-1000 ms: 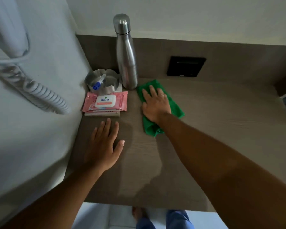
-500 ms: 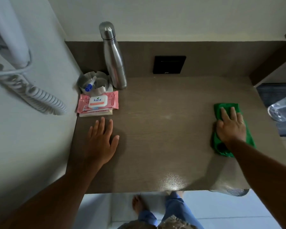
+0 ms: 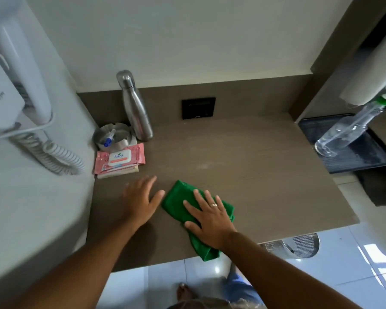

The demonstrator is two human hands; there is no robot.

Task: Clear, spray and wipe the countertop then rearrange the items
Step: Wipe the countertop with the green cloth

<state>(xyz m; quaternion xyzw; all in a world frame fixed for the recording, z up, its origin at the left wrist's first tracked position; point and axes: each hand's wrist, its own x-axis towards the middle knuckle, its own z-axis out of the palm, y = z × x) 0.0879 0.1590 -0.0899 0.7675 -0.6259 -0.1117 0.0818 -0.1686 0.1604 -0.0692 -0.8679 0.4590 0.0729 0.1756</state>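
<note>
Near the front edge of the counter (image 3: 254, 157), the green cloth (image 3: 176, 204) is lying crumpled, one corner hanging over that edge. The right hand (image 3: 210, 216) is pressing it flat with spread, straight fingers, gripping nothing. The left hand (image 3: 139, 201) is resting open on the counter just left of the cloth, its fingertips blurred. Behind the cloth, wipes (image 3: 120, 158), an ashtray (image 3: 113, 139) and a bottle (image 3: 135, 108) are crowding the back left corner. Right of the cloth the wood is lying bare to the side edge.
</note>
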